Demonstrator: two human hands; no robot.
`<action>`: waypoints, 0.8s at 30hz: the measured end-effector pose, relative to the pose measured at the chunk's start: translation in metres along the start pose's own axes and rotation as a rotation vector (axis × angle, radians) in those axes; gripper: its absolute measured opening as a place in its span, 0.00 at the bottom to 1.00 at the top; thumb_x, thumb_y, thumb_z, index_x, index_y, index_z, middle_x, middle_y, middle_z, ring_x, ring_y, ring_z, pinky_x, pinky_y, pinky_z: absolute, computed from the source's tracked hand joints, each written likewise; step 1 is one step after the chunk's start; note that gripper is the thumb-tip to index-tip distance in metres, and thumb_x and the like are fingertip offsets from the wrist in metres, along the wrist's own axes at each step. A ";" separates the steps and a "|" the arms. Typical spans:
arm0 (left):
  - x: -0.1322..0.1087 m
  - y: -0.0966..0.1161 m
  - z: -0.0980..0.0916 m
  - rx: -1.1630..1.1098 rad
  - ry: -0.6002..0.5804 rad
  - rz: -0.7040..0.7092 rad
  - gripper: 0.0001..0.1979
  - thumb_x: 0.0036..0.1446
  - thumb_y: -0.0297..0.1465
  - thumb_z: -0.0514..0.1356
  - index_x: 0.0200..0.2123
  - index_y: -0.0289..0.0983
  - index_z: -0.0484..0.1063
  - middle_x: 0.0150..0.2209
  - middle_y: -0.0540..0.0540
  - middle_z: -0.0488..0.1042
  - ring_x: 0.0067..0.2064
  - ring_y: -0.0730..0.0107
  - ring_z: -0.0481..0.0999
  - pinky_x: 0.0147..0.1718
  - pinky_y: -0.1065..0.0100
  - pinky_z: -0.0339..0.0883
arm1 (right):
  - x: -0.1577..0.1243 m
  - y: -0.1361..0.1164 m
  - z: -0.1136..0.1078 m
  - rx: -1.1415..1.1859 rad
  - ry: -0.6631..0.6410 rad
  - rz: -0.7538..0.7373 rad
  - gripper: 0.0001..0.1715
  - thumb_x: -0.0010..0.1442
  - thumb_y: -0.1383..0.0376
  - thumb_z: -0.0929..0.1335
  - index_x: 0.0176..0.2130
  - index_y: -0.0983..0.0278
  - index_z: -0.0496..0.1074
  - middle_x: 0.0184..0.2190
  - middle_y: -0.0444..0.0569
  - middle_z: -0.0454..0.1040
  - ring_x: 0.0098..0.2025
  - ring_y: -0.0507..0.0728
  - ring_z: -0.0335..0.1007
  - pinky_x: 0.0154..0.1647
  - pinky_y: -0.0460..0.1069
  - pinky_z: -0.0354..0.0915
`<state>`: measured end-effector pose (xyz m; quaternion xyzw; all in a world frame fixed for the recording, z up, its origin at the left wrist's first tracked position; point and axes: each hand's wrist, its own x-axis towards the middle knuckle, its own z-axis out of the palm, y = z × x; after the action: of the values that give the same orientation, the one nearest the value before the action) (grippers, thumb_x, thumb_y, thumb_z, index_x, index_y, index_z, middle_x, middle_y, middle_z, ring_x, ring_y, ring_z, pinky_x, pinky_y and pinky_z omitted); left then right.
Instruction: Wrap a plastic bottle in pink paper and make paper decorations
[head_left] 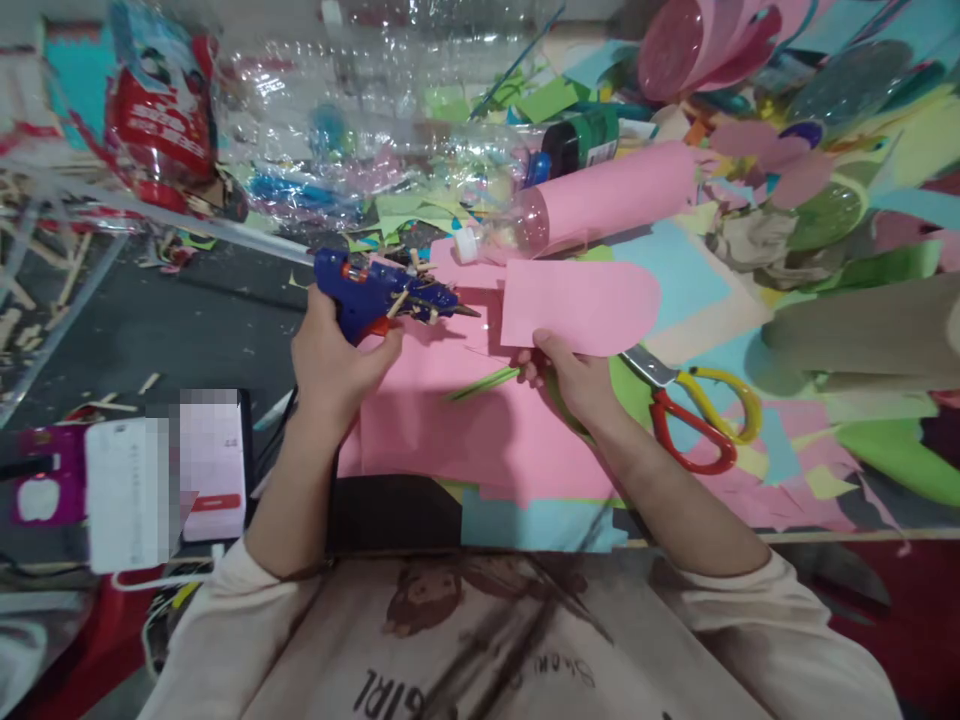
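Note:
My left hand (334, 355) is wrapped round the grip of a blue hot glue gun (375, 290), whose nozzle points right at the edge of a pink paper piece (577, 305). That piece has one rounded end and is pinched at its lower edge by my right hand (574, 378), which also holds a thin green stick (484, 383). Both hands hover over a larger pink paper sheet (442, 420) lying on the work surface.
Red and yellow scissors (694, 405) lie just right of my right hand. A plastic bottle wrapped in pink paper (600, 200) lies behind. Clear bottles (360, 120), coloured paper scraps and pink plastic dishes (705, 40) crowd the back. A phone (165, 480) sits at left.

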<state>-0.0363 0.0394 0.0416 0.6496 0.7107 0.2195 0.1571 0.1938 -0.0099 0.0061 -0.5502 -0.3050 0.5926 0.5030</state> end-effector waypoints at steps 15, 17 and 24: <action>-0.001 0.014 -0.014 0.198 -0.295 -0.118 0.24 0.43 0.39 0.61 0.45 0.36 0.70 0.35 0.41 0.77 0.43 0.44 0.78 0.39 0.57 0.69 | 0.000 0.002 0.002 0.012 -0.002 0.045 0.25 0.48 0.45 0.74 0.23 0.65 0.74 0.22 0.48 0.76 0.23 0.52 0.72 0.29 0.50 0.71; 0.000 0.013 -0.019 0.251 -0.283 -0.133 0.25 0.46 0.41 0.59 0.46 0.34 0.69 0.35 0.38 0.77 0.42 0.41 0.78 0.38 0.55 0.69 | 0.000 0.001 0.002 0.011 0.000 0.050 0.25 0.48 0.45 0.74 0.22 0.64 0.73 0.21 0.47 0.75 0.23 0.52 0.72 0.30 0.50 0.71; 0.001 0.006 -0.016 0.090 -0.074 -0.079 0.17 0.44 0.34 0.61 0.40 0.39 0.68 0.36 0.43 0.74 0.45 0.48 0.77 0.45 0.56 0.70 | -0.001 -0.001 0.001 -0.008 -0.024 0.023 0.23 0.52 0.47 0.73 0.23 0.64 0.72 0.21 0.46 0.74 0.24 0.52 0.71 0.31 0.50 0.71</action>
<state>-0.0390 0.0388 0.0586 0.6351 0.7387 0.1568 0.1625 0.1926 -0.0104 0.0071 -0.5485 -0.3069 0.6036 0.4905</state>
